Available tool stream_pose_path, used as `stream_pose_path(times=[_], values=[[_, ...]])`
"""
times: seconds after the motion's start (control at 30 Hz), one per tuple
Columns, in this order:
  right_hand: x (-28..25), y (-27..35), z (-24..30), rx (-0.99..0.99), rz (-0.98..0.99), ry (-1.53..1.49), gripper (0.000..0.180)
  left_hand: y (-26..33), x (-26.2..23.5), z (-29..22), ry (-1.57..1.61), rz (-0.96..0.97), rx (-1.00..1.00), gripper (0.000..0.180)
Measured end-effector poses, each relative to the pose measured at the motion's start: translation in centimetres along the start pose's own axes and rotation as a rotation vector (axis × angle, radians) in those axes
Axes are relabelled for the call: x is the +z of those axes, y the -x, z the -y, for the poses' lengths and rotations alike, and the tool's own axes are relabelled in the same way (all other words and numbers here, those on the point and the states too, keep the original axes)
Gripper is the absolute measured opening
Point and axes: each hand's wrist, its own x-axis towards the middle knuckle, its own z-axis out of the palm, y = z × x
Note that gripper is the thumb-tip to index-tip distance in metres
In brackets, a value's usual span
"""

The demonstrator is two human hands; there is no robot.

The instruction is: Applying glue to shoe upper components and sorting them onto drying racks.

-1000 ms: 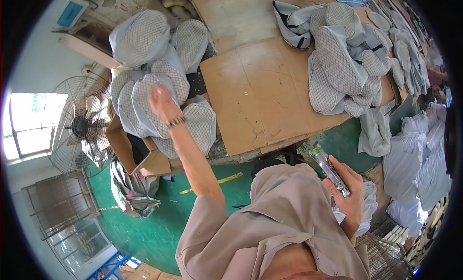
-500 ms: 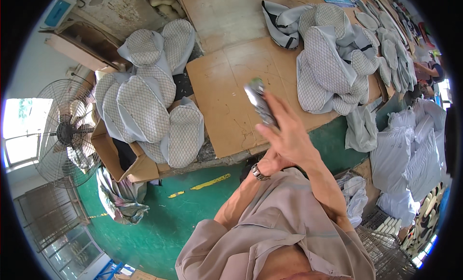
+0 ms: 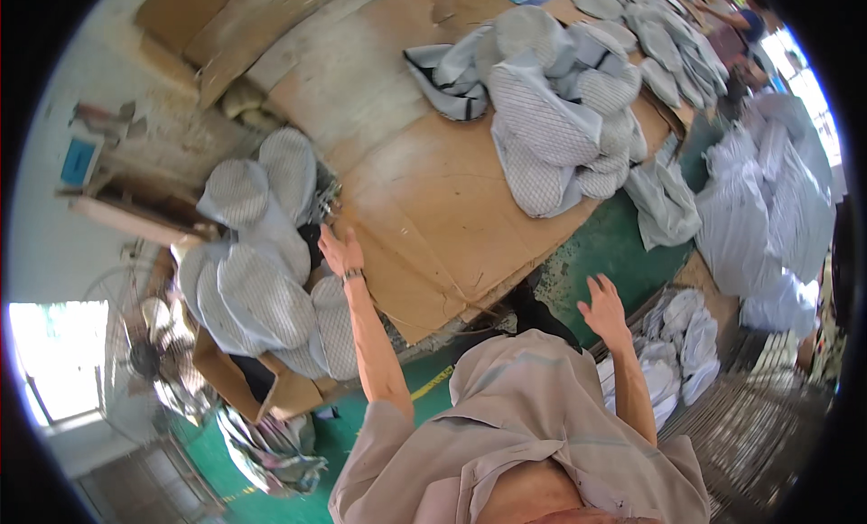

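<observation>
Left hand [image 3: 341, 251] being held open, seemingly empty, by flat brown cardboard sheet [image 3: 442, 226]; right hand [image 3: 606, 313] being held spread, empty; grey diamond-patterned fabric covers [image 3: 264, 294] best being kept unsnagged.

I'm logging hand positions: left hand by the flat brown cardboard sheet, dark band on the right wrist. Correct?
Wrong wrist: the head view shows the dark band on the wrist of the left hand, not the right hand; the left is by the cardboard sheet.

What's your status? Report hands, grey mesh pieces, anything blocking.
Left hand open, near left edge of cardboard. Right hand open, nothing seen in it. Grey mesh pieces heaped at left and right. Possible obstruction: blurred silvery item beyond left hand.
</observation>
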Motion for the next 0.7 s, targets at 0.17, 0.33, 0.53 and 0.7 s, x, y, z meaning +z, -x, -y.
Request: stream_pose_path(times=[0.17,0.33,0.53,0.7], values=[[5.4,10.6,-7.2,0.331,0.101,-0.118,0.059,8.7,-1.0,-10.0,0.347,0.433,0.114,0.016],[7.6,10.8,-3.3,0.383,0.105,-0.286,0.050,18.3,2.7,-10.6,0.427,0.907,0.091,0.031],[6.8,6.6,-1.3,0.221,0.081,-0.437,0.044,20.0,5.6,-12.3,0.354,1.197,0.317,0.040],[4.5,7.1,-3.2,0.225,-0.013,-0.351,0.040,19.0,6.9,-11.1,0.290,1.317,0.275,0.043]])
